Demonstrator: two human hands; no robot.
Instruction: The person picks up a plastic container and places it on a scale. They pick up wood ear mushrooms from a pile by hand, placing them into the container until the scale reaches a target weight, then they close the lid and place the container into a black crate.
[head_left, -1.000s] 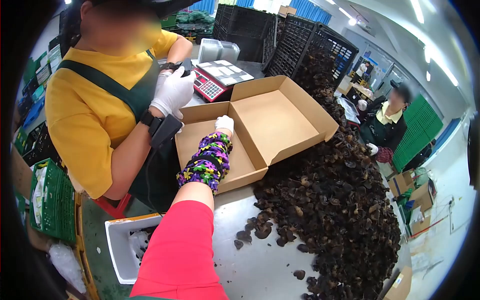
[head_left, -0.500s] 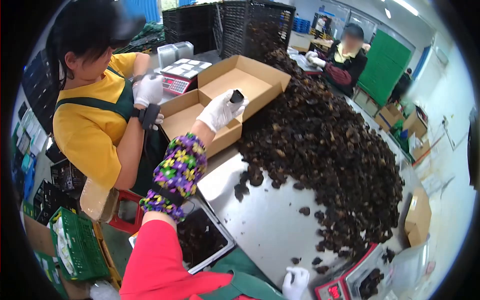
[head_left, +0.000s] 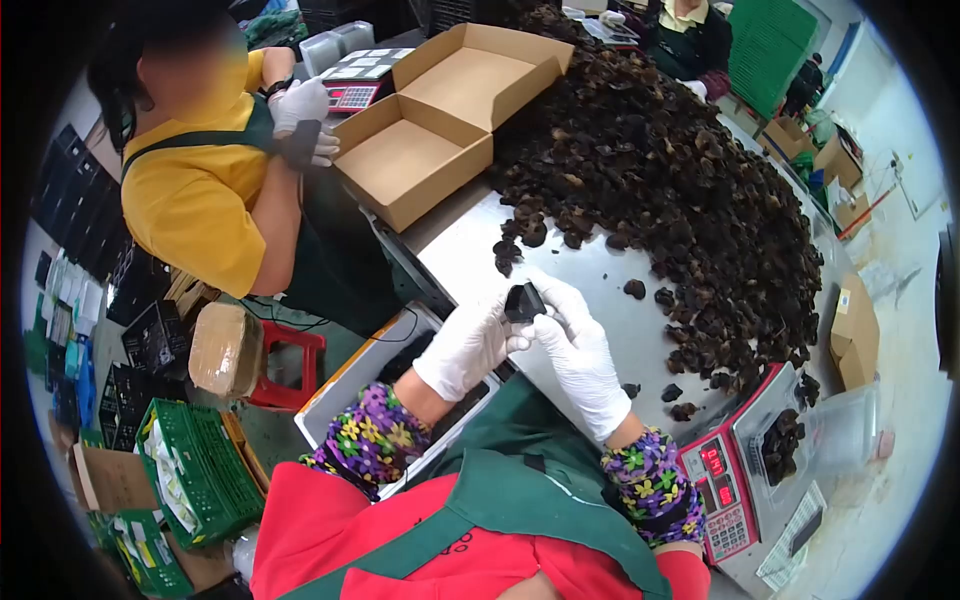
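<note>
Both my gloved hands meet in front of my apron around a small black box-like object [head_left: 522,303]. My left hand [head_left: 467,343] is closed on its left side. My right hand [head_left: 578,355] has its fingers closed on the other side, with the thumb near its lower edge. The object's exact kind does not show. Just beyond my fingers lies the edge of a large heap of dark, curled wood ear mushrooms [head_left: 650,170] on the metal table [head_left: 590,275]. Beneath my left forearm is a white-rimmed tub [head_left: 320,420] with dark contents.
An open cardboard box [head_left: 410,165] stands at the table's far left, beside a co-worker in a yellow shirt [head_left: 195,225]. To my right is a red scale [head_left: 715,480] bearing mushrooms. A red stool [head_left: 290,370] and green crate [head_left: 195,470] are at left. Another co-worker is behind the heap.
My left hand has come back from over the cardboard box to my front, carrying the black object. My right hand has risen from the table edge and joined it. The view has tilted down.
</note>
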